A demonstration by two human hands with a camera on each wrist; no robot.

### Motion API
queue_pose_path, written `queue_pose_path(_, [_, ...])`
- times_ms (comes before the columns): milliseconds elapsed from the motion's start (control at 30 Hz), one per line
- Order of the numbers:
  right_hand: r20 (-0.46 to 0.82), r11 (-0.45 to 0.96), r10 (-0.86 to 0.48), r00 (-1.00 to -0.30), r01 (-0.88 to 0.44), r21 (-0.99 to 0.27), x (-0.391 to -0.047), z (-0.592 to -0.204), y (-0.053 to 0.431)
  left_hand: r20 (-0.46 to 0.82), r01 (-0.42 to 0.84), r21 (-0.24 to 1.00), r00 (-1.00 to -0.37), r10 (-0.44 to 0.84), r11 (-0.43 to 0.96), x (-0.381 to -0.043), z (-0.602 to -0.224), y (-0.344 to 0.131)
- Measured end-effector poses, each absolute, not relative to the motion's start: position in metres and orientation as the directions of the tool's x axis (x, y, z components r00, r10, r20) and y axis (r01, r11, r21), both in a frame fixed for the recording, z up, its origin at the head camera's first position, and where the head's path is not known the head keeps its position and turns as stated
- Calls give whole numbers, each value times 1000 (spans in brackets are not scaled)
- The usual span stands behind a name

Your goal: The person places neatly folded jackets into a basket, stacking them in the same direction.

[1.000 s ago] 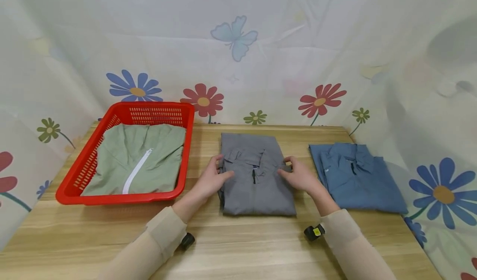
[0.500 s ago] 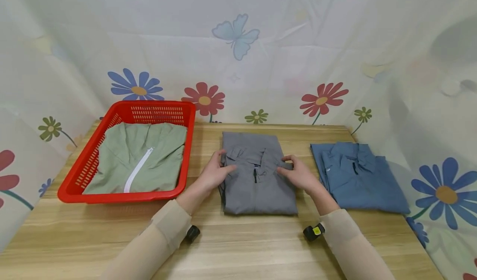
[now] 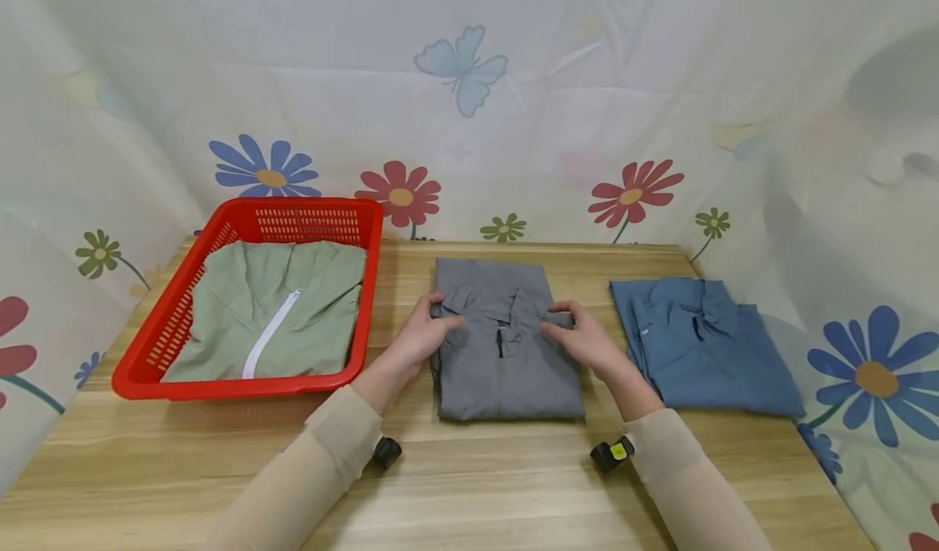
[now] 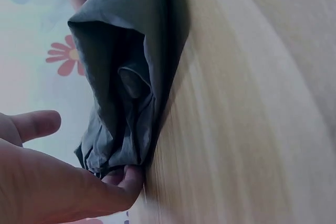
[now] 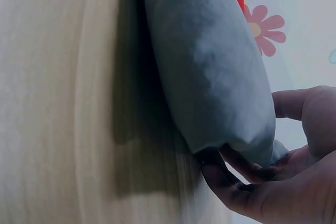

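Note:
A folded grey jacket [image 3: 506, 380], collar and dark zip pull upward, lies on the wooden table between the hands. My left hand [image 3: 420, 337] holds its left side, with fingertips tucked at the lower edge in the left wrist view and the thumb [image 4: 39, 124] above, apart from the cloth there. On the opposite side, my right hand [image 3: 587, 341] grips the jacket; its fingers [image 5: 231, 190] curl at the underside in the right wrist view, the thumb near the upper face. Seen from the left wrist, the jacket's [image 4: 126, 9] folded layers gape open.
A red plastic basket [image 3: 249, 389] stands at the left with a folded light green jacket [image 3: 242, 315] inside, its white zip showing. To the right lies a folded blue jacket [image 3: 711, 363]. A flower-printed cloth backdrop [image 3: 557, 127] rises behind the wooden table [image 3: 477, 486].
The left hand has slid slightly farther up along the jacket's side. The right hand has edged slightly inward and upward. The grey jacket stays in place on the table.

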State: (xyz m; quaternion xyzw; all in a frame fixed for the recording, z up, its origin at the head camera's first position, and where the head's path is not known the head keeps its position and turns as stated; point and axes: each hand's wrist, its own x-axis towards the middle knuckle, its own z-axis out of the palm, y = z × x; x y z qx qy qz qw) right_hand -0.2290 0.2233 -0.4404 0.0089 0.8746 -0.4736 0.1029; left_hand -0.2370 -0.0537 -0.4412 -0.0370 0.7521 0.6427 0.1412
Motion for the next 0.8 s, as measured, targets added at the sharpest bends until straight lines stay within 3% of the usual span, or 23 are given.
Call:
queue_pose_path(400, [-223,451,-70,-972,169,-877,-228,-449,225,-223,-204,969,-965,135,141,-236,-446,-52])
queue_pose_path(800, [-162,385,-196,-967,76,-920,-229,-447,239,-130,-99,979,-977,169,176,-231,-449,-55])
